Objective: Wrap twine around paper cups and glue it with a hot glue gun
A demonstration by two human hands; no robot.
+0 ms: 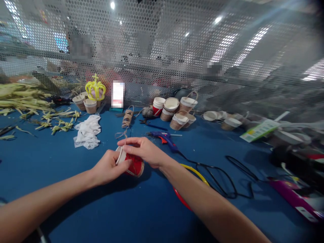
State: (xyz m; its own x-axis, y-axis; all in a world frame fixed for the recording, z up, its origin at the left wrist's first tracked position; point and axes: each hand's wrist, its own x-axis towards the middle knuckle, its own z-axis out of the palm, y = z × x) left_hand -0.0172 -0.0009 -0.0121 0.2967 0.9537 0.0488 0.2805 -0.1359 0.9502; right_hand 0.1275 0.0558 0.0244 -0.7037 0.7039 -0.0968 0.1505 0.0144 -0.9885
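Observation:
A red paper cup (136,166) with a white rim lies tilted on its side, its mouth facing left. My left hand (109,164) is closed around the cup near the rim, thumb along its side. My right hand (141,148) reaches over the top, with its fingertips pinching twine (125,134) at the rim. The strand runs up from there to a twine roll (127,118) just beyond my hands. Part of the cup's wall is hidden behind my fingers. To the right of my right hand lies a blue glue gun (165,137) with a red trigger.
Twine-wrapped cups (179,120) stand in several groups along the mesh screen (162,40). White lace cloth (88,131), dried husks (22,96) and a yellow crown-shaped piece (95,88) are at left. A black cord (215,168) and a purple power strip (295,199) lie right on the blue table.

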